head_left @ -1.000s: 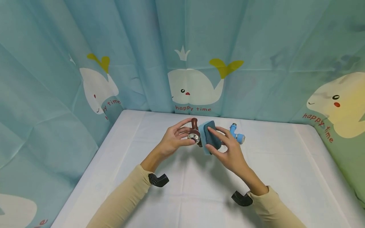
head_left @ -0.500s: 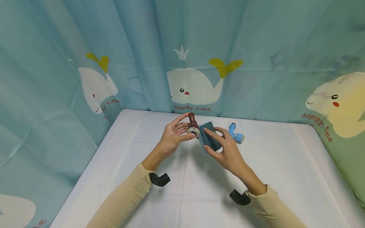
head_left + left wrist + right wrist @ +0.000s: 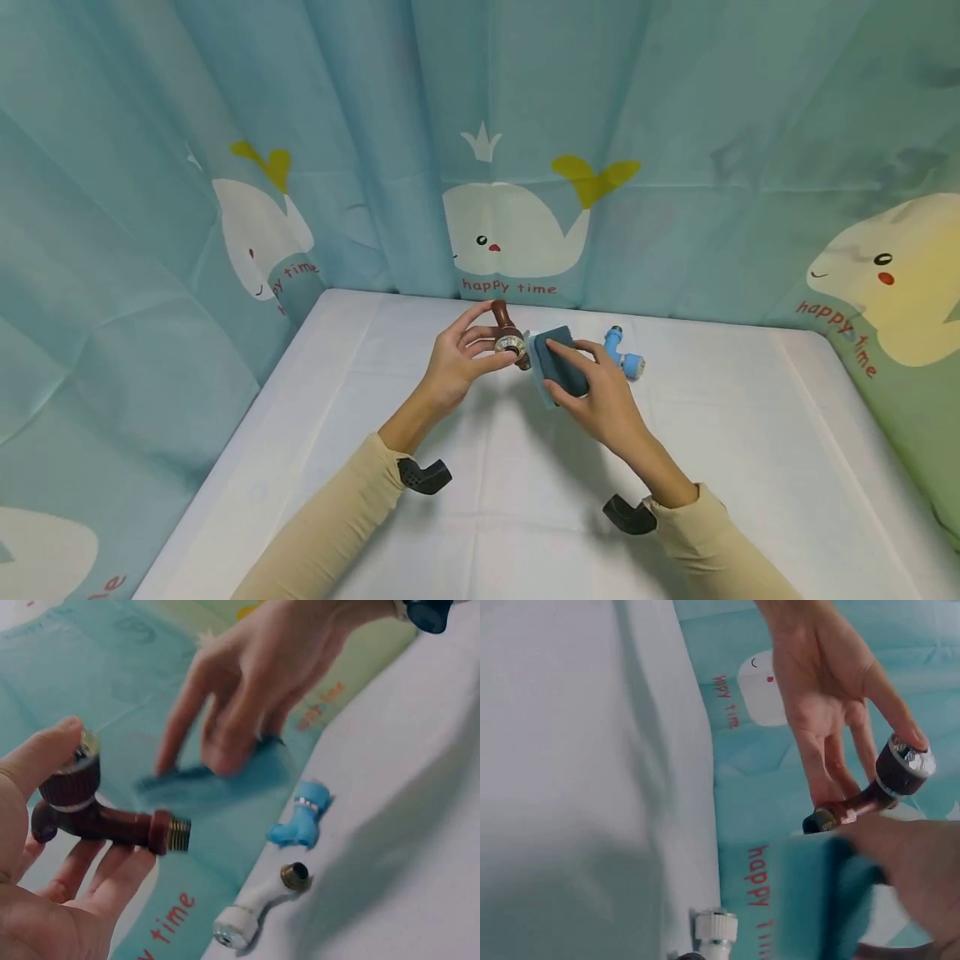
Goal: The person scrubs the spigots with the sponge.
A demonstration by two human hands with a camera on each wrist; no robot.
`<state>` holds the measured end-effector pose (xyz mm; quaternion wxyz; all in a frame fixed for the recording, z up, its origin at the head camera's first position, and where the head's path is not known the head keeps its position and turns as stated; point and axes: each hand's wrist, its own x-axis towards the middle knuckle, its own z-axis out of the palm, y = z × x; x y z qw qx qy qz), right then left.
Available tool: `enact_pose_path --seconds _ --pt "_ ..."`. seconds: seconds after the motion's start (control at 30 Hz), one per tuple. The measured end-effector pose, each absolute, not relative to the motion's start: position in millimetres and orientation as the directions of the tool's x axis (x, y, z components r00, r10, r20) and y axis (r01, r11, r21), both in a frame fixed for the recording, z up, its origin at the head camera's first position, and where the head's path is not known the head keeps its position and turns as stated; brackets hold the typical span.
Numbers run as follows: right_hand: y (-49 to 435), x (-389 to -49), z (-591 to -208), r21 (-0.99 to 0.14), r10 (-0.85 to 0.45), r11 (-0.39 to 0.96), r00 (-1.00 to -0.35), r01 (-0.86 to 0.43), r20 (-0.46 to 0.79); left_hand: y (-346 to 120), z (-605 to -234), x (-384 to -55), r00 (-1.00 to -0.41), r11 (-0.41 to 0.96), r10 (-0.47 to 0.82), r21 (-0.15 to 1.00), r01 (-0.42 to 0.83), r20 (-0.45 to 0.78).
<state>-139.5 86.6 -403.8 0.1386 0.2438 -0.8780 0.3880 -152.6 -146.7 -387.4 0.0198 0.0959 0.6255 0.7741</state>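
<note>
In the head view my left hand (image 3: 453,367) grips a dark brown tap (image 3: 501,314) above the table. Its thumb presses on the silver-capped knob, while the fingers lie under the body, as the left wrist view shows. The tap's brass threaded end (image 3: 178,834) points toward the right hand. My right hand (image 3: 609,404) pinches a blue sponge (image 3: 564,371) between thumb and fingers, a darker layer on the outer side and a lighter one facing the tap. The sponge's edge is close beside the threaded end; it looks blurred in both wrist views.
A light blue tap (image 3: 612,340) lies on the white-covered table (image 3: 720,467) behind the right hand. Near it lies a white tap (image 3: 259,904) with a brass end, hidden in the head view. A whale-printed curtain (image 3: 360,208) stands around the table's back and sides.
The brown tap has risen slightly and shifted left, still in the left hand. The sponge has turned to show more of its dark face, and over the last half second moved slightly right.
</note>
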Motion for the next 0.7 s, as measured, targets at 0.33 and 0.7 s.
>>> enact_pose_path --seconds 0.33,0.7 --pt "99 -148 -395 -0.654 -0.391 0.429 -0.781 -0.623 0.488 -153 -390 -155 -0.966 -0.221 0.236 0.974 0.051 0.104" --pt "97 -152 -387 -0.588 -0.383 0.386 -0.704 -0.71 0.599 -158 -389 -149 -0.901 -0.28 0.411 0.96 0.02 0.138"
